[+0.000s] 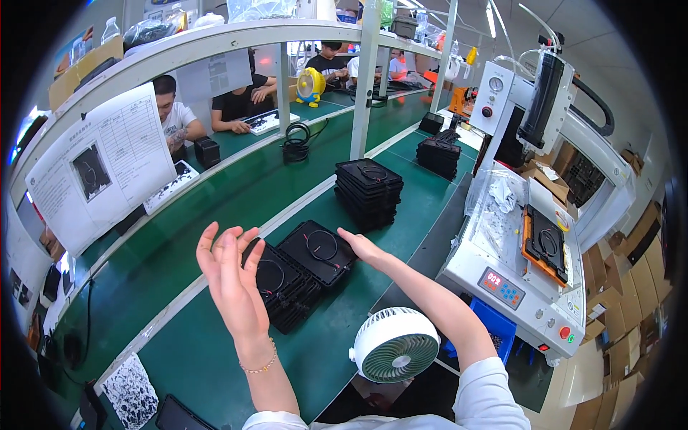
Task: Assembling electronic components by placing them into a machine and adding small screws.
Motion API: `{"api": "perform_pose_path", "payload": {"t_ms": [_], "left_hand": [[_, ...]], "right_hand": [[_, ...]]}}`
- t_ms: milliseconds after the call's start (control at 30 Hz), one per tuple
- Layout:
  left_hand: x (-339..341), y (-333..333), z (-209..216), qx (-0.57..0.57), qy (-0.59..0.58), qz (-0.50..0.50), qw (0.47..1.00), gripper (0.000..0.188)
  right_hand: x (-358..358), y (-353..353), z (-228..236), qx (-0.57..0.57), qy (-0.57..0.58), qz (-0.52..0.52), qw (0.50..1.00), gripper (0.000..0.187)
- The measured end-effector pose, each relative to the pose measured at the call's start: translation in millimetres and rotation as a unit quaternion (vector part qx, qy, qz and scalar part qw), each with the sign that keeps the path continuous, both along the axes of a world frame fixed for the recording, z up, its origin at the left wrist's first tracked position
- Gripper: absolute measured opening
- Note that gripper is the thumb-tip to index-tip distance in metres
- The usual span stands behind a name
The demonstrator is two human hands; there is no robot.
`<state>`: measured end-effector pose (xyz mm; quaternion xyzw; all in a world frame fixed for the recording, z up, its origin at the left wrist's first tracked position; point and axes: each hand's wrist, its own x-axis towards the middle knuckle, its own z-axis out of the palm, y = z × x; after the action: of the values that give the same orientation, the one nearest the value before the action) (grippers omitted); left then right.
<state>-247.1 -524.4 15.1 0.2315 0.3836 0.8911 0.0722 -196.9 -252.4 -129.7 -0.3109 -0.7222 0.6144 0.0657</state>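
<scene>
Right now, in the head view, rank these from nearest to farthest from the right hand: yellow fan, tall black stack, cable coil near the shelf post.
From the right hand:
1. Tall black stack: just ahead.
2. Cable coil: farther ahead, to the left.
3. Yellow fan: also ahead and left, beyond the coil.

Bright, cool-white indoor light, fairly even. Ceiling tube (491,19) glows at upper right. Shadows soft. White sleeve (491,390) and fan (396,344) very pale; black trays (315,254) dark, fine detail lost. Fisheye bends the long shelf (251,33); corners black. Far background small, soft.
</scene>
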Motion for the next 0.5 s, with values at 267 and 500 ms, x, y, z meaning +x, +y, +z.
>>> {"api": "perform_pose_path", "payload": {"t_ms": [267, 500], "left_hand": [[31, 20, -10, -0.065, 0.037, -0.100, 0.992, 0.040], [41, 40, -20, -0.094, 0.072, -0.127, 0.985, 0.032]], "right_hand": [[8, -30, 1, -0.038, -0.001, 0.013, 0.999, 0.071], [22, 36, -50, 0.420, -0.178, -0.095, 0.885, 0.044]]}}
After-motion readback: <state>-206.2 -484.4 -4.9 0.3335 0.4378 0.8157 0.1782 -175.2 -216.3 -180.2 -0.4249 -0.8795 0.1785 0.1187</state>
